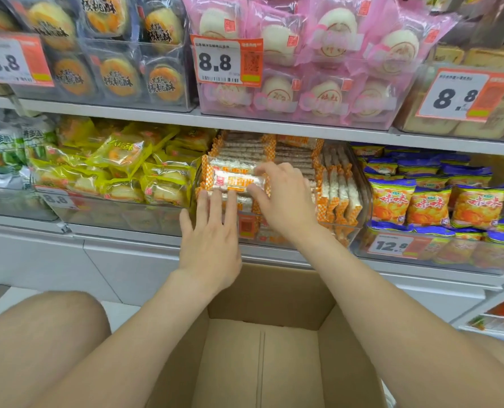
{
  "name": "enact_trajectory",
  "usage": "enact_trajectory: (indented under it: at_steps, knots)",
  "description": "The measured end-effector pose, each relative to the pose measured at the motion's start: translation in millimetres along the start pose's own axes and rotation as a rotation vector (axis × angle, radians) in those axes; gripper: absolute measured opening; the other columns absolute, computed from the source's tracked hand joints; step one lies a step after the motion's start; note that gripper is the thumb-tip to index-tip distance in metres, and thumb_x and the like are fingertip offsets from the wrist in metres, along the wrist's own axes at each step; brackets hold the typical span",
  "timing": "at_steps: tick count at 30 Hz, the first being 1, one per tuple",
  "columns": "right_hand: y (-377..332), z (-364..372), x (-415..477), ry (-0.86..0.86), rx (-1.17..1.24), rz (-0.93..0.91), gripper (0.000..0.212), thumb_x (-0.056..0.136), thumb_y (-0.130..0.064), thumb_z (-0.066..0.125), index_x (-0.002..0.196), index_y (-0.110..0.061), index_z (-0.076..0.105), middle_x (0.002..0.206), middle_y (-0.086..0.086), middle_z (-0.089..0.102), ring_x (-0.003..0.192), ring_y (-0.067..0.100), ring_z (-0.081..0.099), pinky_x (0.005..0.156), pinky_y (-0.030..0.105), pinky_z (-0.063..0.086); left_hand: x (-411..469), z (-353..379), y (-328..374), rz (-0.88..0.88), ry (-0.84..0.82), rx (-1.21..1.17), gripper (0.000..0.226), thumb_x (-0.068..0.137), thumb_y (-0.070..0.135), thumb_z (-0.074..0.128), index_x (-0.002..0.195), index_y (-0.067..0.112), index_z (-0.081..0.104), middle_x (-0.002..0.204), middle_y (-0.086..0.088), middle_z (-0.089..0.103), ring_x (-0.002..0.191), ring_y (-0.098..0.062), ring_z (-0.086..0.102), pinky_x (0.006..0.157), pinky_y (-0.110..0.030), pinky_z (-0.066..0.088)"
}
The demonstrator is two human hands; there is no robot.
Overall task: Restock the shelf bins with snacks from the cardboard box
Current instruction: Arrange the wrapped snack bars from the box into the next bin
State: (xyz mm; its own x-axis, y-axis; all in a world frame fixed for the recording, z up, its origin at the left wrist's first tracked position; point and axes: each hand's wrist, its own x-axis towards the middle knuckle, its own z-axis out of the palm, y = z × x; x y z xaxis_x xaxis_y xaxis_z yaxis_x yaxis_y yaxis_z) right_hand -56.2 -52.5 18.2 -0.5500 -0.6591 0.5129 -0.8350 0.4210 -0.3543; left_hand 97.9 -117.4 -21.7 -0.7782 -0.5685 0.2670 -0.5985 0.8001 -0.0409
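Two hands met at the middle bin (359,228): your right hand (286,201) pinched a cracker pack (233,178) atop the stack, while your left hand (209,237) pressed its front with straight fingers. You were placing, I judged; next it needed seating level, then a reach into the cardboard box (262,357).

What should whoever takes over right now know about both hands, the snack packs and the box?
Left hand: fingers straight, pressing against the stacked packs at the front of the clear bin.
Right hand: pinches the top rice cracker pack, which lies on that stack.
Cardboard box: below the bin, between the arms; its visible floor is bare.
Done: the bin looks nearly full.
Left: seat this pack, then check the hidden part of the box.
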Motion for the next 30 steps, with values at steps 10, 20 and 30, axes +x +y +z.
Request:
enact_trajectory:
  at_steps: [10, 20, 30]
  knots:
    - [-7.1, 12.1, 13.5, 0.095, 0.090, -0.116, 0.022, 0.097, -0.019, 0.071, 0.119, -0.013, 0.075, 0.111, 0.005, 0.050, 0.085, 0.024, 0.060, 0.083, 0.042, 0.056, 4.3, -1.8, -5.3, 0.044, -0.045, -0.045, 0.086, 0.096, 0.028, 0.053, 0.164, 0.018, 0.000, 0.173, -0.015, -0.005, 0.161, -0.038, -0.007, 0.122, -0.066, 0.020]
    - [-8.4, 11.9, 15.4, 0.181, -0.335, -0.306, 0.026, 0.097, -0.036, 0.062, 0.101, -0.014, 0.074, 0.111, 0.008, 0.057, 0.103, 0.030, 0.053, 0.085, 0.042, 0.040, 6.5, -6.3, -7.8, 0.023, 0.022, -0.076, 0.096, 0.094, 0.036, 0.057, 0.167, 0.017, -0.004, 0.174, -0.014, -0.004, 0.160, -0.040, -0.004, 0.124, -0.065, 0.018]
    - [-11.9, 39.7, 2.1, -0.044, -0.337, -0.423, 0.067, 0.104, -0.033, 0.035, 0.159, 0.005, 0.028, 0.167, 0.026, 0.025, 0.157, 0.039, 0.022, 0.128, 0.052, 0.015, 14.5, -0.3, -15.9, 0.012, -0.050, -0.085, 0.098, 0.099, 0.033, 0.045, 0.160, 0.005, -0.027, 0.167, -0.014, -0.036, 0.156, -0.038, -0.027, 0.129, -0.060, 0.001]
